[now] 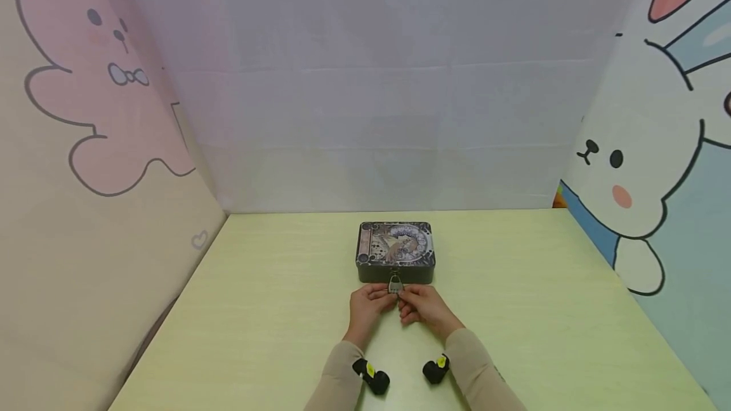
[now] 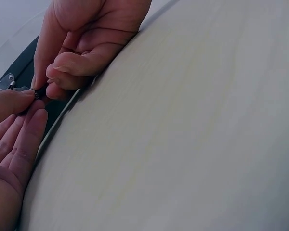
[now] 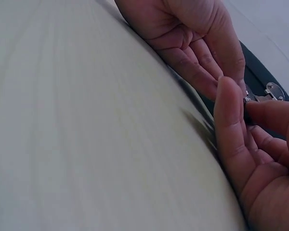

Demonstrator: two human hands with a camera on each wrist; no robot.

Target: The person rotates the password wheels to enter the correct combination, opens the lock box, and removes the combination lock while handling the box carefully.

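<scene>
A dark tin box [image 1: 396, 273] with a patterned picture lid stands on the table. At the middle of its front, a small silver padlock [image 1: 395, 287] hangs by its shackle from the metal latch [image 3: 274, 90]. My left hand [image 1: 367, 311] pinches the padlock from the left, thumb on top and fingers beneath. From the other side my right hand [image 1: 427, 309] pinches it between thumb and fingers. In the left wrist view the thumb of the left hand [image 2: 12, 159] meets the right hand's fingertips at the padlock, whose body is mostly hidden by the fingers.
The pale wooden table [image 1: 274, 297] spreads around the box. A plain white cloth wall [image 1: 365, 113] rises behind it, with cartoon-printed side panels left and right. Black wrist cameras [image 1: 377, 380] sit at both sleeves.
</scene>
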